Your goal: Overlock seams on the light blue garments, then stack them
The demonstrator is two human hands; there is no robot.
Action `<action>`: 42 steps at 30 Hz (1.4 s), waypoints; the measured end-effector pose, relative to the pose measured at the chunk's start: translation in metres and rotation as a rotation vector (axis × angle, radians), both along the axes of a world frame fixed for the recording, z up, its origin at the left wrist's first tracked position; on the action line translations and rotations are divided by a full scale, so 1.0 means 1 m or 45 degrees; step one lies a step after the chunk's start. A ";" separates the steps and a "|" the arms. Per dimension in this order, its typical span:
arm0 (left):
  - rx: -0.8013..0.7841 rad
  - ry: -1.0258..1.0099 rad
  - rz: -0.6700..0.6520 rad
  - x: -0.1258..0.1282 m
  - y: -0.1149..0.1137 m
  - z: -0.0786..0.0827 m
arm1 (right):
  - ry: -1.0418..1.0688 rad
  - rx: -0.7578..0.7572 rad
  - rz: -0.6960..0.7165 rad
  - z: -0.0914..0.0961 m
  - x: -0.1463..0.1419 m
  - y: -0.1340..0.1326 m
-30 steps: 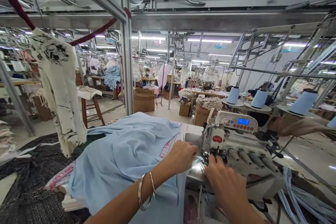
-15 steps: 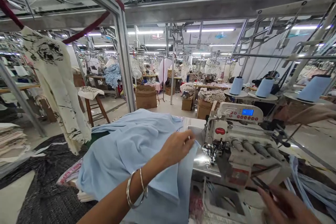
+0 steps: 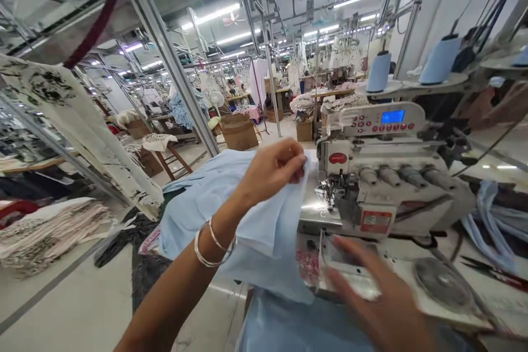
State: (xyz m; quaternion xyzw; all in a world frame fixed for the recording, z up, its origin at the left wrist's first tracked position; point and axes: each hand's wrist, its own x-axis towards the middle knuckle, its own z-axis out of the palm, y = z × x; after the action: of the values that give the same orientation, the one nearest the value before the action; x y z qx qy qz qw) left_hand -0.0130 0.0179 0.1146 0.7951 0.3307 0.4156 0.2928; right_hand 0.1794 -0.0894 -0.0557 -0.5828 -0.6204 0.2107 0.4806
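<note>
Fingers (image 3: 293, 160) of the left hand (image 3: 268, 173) clench a fold of pale blue cloth (image 3: 264, 231) upright, just beside the presser foot (image 3: 329, 190) of the overlock machine (image 3: 383, 176) (a close pinch at the edge gives good control). The blurred right hand (image 3: 371, 300) hovers over a clear plastic box (image 3: 344, 261), its fingers spread and apparently empty.

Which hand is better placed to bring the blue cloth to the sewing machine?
Probably the left hand: it pinches the cloth beside the machine. The right hand sits lower, blurred, not holding the cloth.
</note>
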 end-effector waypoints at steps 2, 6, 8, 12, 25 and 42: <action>0.033 -0.032 0.005 0.001 0.005 0.018 | 0.228 -0.167 0.300 0.002 -0.054 0.002; 0.024 -0.092 -0.044 0.005 0.054 0.038 | 0.665 -0.498 0.446 -0.001 -0.095 0.007; -0.027 -0.032 -0.047 0.005 0.073 0.029 | 0.890 -0.556 0.306 -0.005 -0.084 0.008; 0.073 0.451 0.169 0.000 0.044 -0.031 | 1.095 -0.532 -0.053 -0.006 -0.050 0.012; 0.320 0.996 0.043 -0.007 0.054 -0.093 | 1.134 -0.354 -0.188 -0.009 -0.029 0.029; -0.092 1.120 0.166 -0.085 -0.254 -0.299 | -0.739 -0.674 0.144 -0.187 0.100 -0.198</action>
State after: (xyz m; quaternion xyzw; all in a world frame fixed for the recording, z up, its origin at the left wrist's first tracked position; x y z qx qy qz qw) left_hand -0.0985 -0.2360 -0.1846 0.8629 0.4877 0.0436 0.1251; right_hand 0.2795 -0.2876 -0.2430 -0.6869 -0.6857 0.2162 0.1061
